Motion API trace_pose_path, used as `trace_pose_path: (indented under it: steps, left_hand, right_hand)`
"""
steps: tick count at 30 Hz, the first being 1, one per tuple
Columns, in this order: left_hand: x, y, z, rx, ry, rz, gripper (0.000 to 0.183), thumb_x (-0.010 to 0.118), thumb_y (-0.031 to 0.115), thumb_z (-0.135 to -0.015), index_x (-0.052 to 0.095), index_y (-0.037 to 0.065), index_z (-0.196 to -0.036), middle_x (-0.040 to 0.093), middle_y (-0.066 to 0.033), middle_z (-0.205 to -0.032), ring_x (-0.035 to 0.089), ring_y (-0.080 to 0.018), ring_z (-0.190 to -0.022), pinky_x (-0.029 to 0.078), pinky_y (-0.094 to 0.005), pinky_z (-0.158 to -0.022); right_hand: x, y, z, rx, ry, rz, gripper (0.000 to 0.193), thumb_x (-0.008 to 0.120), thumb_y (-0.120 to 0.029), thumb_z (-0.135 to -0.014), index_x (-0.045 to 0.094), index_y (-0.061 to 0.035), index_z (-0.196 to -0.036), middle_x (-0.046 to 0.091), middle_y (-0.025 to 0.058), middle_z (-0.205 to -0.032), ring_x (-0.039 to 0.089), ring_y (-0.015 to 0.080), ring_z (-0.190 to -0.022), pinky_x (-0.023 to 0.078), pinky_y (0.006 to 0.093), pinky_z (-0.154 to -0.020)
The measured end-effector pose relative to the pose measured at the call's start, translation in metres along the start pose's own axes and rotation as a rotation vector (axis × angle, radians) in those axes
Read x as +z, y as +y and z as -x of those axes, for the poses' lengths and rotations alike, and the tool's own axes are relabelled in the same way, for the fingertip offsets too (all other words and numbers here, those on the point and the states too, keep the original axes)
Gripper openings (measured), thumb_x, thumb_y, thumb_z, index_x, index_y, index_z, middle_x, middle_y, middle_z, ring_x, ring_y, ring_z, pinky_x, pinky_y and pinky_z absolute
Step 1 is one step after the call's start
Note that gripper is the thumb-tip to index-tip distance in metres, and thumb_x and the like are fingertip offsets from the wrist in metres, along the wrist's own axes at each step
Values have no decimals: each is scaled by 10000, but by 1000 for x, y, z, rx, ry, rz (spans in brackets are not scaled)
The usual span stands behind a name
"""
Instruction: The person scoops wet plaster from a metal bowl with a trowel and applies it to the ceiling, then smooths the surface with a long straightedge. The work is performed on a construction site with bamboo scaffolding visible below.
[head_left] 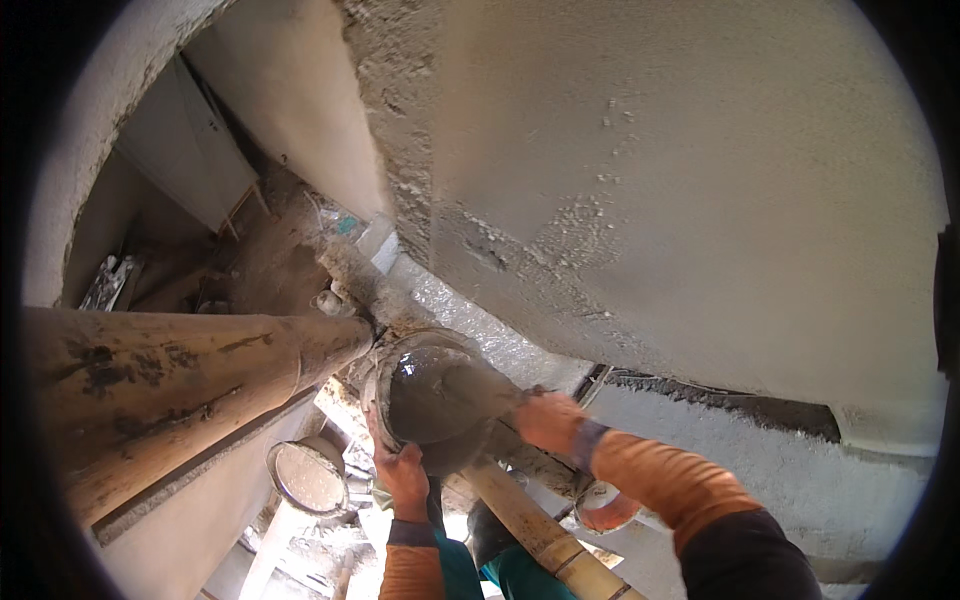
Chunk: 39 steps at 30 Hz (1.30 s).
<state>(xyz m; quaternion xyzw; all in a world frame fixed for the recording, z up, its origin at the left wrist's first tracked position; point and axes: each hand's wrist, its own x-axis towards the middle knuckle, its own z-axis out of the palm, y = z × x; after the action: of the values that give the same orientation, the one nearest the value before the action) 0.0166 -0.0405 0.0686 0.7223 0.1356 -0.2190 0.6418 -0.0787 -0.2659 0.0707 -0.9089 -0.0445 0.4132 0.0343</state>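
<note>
A round bucket (437,340) with wet grey mortar (425,405) in it is at the centre. My left hand (402,470) grips its near-left rim, thumb toward the inside and fingers along the outer side. My right hand (550,420) is closed around the handle of a mortar-coated trowel (480,392), at the bucket's right side. The trowel's blade reaches over the mortar and blends into its grey, blurred by motion, so its outline is unclear.
A thick bamboo pole (200,370) crosses at left; another bamboo pole (535,520) runs below the bucket. Lower down are a second mortar bucket (308,478) and a reddish round container (607,508). A plastered wall (720,220) fills the upper right, above a ledge (470,315).
</note>
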Motion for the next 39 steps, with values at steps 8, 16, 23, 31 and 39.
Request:
trace_pose_path:
  steps: [8, 16, 23, 31, 39]
  left_hand:
    - [-10, -4, 2, -31, 1, 353, 626, 488, 0, -595, 524, -39, -1218, 609, -105, -1065, 595, -228, -917, 488, -293, -799]
    - [-31, -28, 4, 33, 19, 39, 670, 503, 45, -668, 489, -43, -1332, 625, -70, -1081, 594, -206, -858, 485, -256, -747]
    - [-24, -22, 10, 69, -1, -28, 776, 546, 41, -686, 385, -63, -1438, 585, -133, -1223, 560, -211, -1046, 452, -295, -933]
    - [-37, -28, -11, 117, 32, -35, 709, 530, 85, -679, 455, -72, -1366, 619, -113, -1108, 576, -211, -950, 472, -271, -855]
    - [-53, -59, -35, 17, 78, -96, 597, 499, 179, -727, 521, -56, -1275, 612, -115, -1057, 566, -197, -885, 476, -285, -755]
  right_hand:
    - [-6, 42, 59, -49, 77, -1161, 361, 627, -390, -911, 655, -103, -1127, 686, 122, -994, 647, 262, -942, 506, 396, -856]
    - [-151, 153, 200, 460, 844, -1010, 148, 636, -181, -887, 686, -43, -905, 670, 51, -734, 598, 184, -618, 494, 314, -597]
    - [-91, 18, 102, 273, 122, -180, 263, 591, -296, -872, 691, -65, -948, 706, 149, -785, 711, 321, -741, 561, 442, -654]
    - [14, -6, 1, 22, 183, -801, 362, 601, -368, -913, 665, -61, -1093, 719, 145, -919, 702, 307, -810, 550, 421, -696]
    - [-81, 156, -40, 587, 654, -1052, 252, 602, -263, -916, 695, -58, -1029, 700, 114, -883, 648, 204, -769, 528, 383, -708]
